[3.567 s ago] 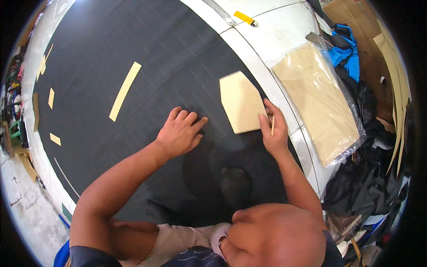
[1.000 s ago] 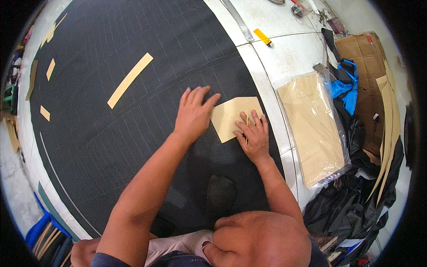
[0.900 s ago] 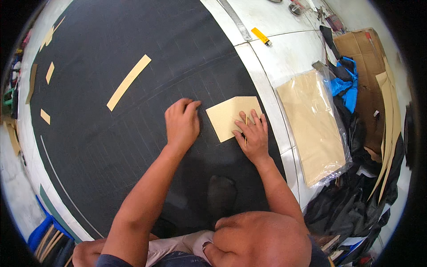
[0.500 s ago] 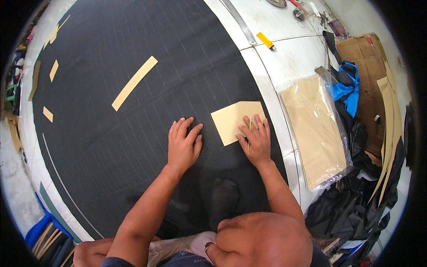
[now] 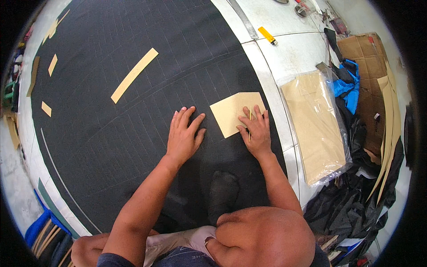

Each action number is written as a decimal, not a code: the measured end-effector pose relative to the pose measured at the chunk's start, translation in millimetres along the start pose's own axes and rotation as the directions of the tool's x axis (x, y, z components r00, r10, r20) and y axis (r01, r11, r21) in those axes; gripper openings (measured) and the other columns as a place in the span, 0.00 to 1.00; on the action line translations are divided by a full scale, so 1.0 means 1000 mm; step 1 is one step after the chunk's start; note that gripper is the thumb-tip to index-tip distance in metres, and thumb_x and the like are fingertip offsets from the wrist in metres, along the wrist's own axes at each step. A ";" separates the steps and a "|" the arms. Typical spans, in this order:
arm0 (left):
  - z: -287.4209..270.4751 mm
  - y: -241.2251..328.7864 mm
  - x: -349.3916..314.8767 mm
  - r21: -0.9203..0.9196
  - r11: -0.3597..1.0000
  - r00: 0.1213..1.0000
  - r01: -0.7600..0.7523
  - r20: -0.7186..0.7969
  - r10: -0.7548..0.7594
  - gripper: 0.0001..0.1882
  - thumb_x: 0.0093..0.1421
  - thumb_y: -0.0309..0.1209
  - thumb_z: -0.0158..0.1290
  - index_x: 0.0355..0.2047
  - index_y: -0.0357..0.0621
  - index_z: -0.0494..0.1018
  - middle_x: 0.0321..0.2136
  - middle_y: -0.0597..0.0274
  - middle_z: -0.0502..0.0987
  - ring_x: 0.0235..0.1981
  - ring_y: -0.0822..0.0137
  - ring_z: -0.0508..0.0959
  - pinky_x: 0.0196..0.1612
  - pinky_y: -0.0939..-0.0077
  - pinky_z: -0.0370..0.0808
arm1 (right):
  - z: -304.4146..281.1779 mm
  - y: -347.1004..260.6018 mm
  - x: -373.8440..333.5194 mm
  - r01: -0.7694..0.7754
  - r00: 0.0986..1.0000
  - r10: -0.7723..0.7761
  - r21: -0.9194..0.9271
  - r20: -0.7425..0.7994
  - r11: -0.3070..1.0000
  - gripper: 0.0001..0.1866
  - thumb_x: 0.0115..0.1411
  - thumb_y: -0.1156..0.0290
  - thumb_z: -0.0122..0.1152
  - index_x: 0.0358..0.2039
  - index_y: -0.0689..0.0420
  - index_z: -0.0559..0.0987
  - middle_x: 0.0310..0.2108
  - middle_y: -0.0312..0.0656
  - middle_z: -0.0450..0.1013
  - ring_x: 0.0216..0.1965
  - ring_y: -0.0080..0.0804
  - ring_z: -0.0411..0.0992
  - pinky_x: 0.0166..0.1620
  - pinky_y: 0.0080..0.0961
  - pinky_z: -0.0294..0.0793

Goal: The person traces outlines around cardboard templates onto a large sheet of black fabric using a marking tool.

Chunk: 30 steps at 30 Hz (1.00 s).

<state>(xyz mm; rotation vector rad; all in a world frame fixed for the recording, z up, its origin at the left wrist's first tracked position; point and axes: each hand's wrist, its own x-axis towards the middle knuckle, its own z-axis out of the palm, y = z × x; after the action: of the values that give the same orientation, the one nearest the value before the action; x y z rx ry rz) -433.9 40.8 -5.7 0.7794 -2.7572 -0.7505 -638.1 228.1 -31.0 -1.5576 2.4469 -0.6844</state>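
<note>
A broad sheet of black cloth [image 5: 147, 129] lies spread out, ruled with rows of faint pale lines. My left hand [image 5: 183, 135] rests palm down on it, fingers spread, holding nothing. Just right of that hand lies a flat tan card pattern piece [image 5: 227, 115] with angled corners, near the cloth's right edge. My right hand [image 5: 258, 133] presses on the card's right side, with a thin yellow stick [image 5: 250, 122] tucked between its fingers. Further off, a long, slightly curved tan card strip [image 5: 134, 75] lies on the cloth.
Small tan card pieces [image 5: 52, 65] sit toward the cloth's left edge. On the white tiles to the right are a yellow lighter [image 5: 267, 35], a metal ruler [image 5: 242, 18] and a clear bag of tan card [image 5: 313, 129]. Beyond are a brown cardboard box [image 5: 362, 75] and crumpled black material [image 5: 329, 211].
The whole scene sits slightly higher in the picture. My left thumb and fingers have shifted a little; my right hand stays on the card with the stick.
</note>
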 end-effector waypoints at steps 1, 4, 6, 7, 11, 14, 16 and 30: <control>0.001 0.000 0.001 0.001 1.000 1.000 -0.002 -0.002 0.002 0.26 0.60 0.33 0.64 0.60 0.51 0.75 0.65 0.48 0.68 0.69 0.43 0.64 0.73 0.43 0.58 | 0.000 0.001 0.000 0.001 1.000 -0.001 -0.002 -0.004 1.000 0.16 0.68 0.58 0.62 0.53 0.49 0.82 0.66 0.41 0.72 0.73 0.55 0.58 0.74 0.64 0.46; 0.002 0.000 0.001 -0.002 1.000 1.000 -0.001 0.009 0.001 0.26 0.61 0.33 0.64 0.60 0.51 0.75 0.65 0.48 0.68 0.69 0.43 0.64 0.73 0.44 0.58 | -0.004 0.000 0.000 0.007 1.000 -0.007 -0.012 0.026 1.000 0.16 0.68 0.58 0.63 0.53 0.49 0.82 0.65 0.41 0.72 0.73 0.55 0.59 0.74 0.64 0.46; 0.001 -0.001 -0.001 0.000 1.000 1.000 0.007 0.013 -0.007 0.26 0.61 0.33 0.64 0.60 0.51 0.75 0.65 0.48 0.68 0.69 0.43 0.64 0.73 0.43 0.58 | -0.002 -0.003 0.000 0.006 1.000 -0.006 -0.012 0.014 1.000 0.17 0.67 0.59 0.64 0.53 0.50 0.81 0.65 0.42 0.72 0.73 0.55 0.59 0.74 0.64 0.47; 0.001 0.000 -0.001 -0.001 1.000 1.000 0.011 0.017 -0.011 0.26 0.61 0.33 0.64 0.60 0.51 0.75 0.65 0.48 0.68 0.69 0.43 0.64 0.73 0.43 0.58 | -0.001 -0.003 0.000 0.004 1.000 -0.004 -0.015 0.011 1.000 0.17 0.67 0.59 0.64 0.53 0.50 0.81 0.65 0.42 0.72 0.73 0.55 0.59 0.74 0.64 0.47; 0.001 -0.002 -0.002 0.007 1.000 1.000 0.005 -0.015 -0.005 0.26 0.60 0.34 0.64 0.59 0.51 0.76 0.63 0.49 0.69 0.68 0.44 0.65 0.73 0.43 0.58 | -0.004 -0.004 0.002 -0.006 1.000 0.006 -0.003 0.028 1.000 0.16 0.67 0.59 0.64 0.53 0.49 0.82 0.65 0.41 0.72 0.73 0.55 0.59 0.74 0.62 0.47; 0.002 0.000 0.001 -0.001 1.000 0.999 0.004 -0.034 -0.004 0.25 0.60 0.34 0.64 0.59 0.51 0.76 0.63 0.49 0.70 0.68 0.43 0.66 0.72 0.42 0.59 | -0.004 -0.002 0.000 -0.014 0.999 0.014 -0.012 0.030 1.000 0.16 0.67 0.59 0.63 0.53 0.49 0.82 0.66 0.40 0.72 0.73 0.55 0.58 0.74 0.61 0.47; 0.003 0.002 0.005 0.026 1.000 0.998 0.002 -0.058 0.000 0.25 0.60 0.34 0.64 0.58 0.51 0.76 0.63 0.48 0.70 0.67 0.43 0.67 0.71 0.42 0.60 | -0.005 -0.002 -0.001 -0.017 0.999 0.017 -0.018 0.029 1.000 0.16 0.68 0.58 0.63 0.53 0.48 0.82 0.66 0.40 0.72 0.73 0.55 0.58 0.75 0.61 0.46; -0.007 0.002 0.030 0.154 0.985 0.996 -0.083 0.051 0.076 0.27 0.61 0.40 0.62 0.61 0.55 0.76 0.62 0.49 0.71 0.66 0.46 0.68 0.71 0.43 0.60 | -0.002 -0.002 -0.001 -0.009 1.000 0.010 -0.030 0.017 1.000 0.16 0.68 0.57 0.63 0.53 0.48 0.82 0.66 0.40 0.72 0.73 0.54 0.59 0.74 0.61 0.48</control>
<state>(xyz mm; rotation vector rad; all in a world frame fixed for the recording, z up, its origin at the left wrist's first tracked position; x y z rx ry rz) -458.2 24.0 2.2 0.6824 -2.8955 -0.5492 -637.1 229.5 -28.5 -1.5551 2.4617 -0.6335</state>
